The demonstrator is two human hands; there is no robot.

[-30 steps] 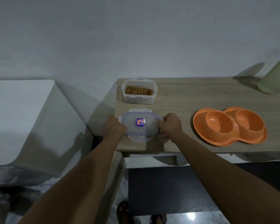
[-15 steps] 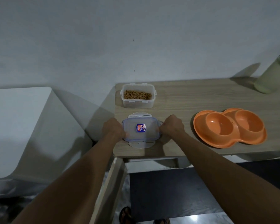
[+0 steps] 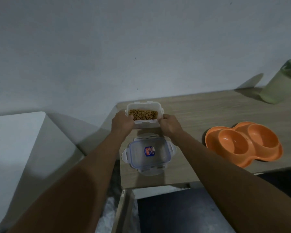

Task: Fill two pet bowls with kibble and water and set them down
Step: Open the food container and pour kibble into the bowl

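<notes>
Your table (image 3: 208, 111) looks like pale wood-grain laminate, matt and smooth. The kibble container (image 3: 144, 125) is cloudy white plastic, kinda frosted, with dry brown kibble (image 3: 142, 114) looking rough and grainy inside. Its lid (image 3: 149, 154) is clear glossy plastic with a bluish seal line and a small paper-looking sticker. The double pet bowl (image 3: 244, 145) is orange plastic, smooth with a soft sheen. That jug (image 3: 279, 84) is pale green matt plastic. The wall (image 3: 107, 47) behind is flat matt paint.

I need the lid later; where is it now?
The clear rectangular plastic lid lies flat on the wooden table's near left edge, just before the open kibble container.
</notes>
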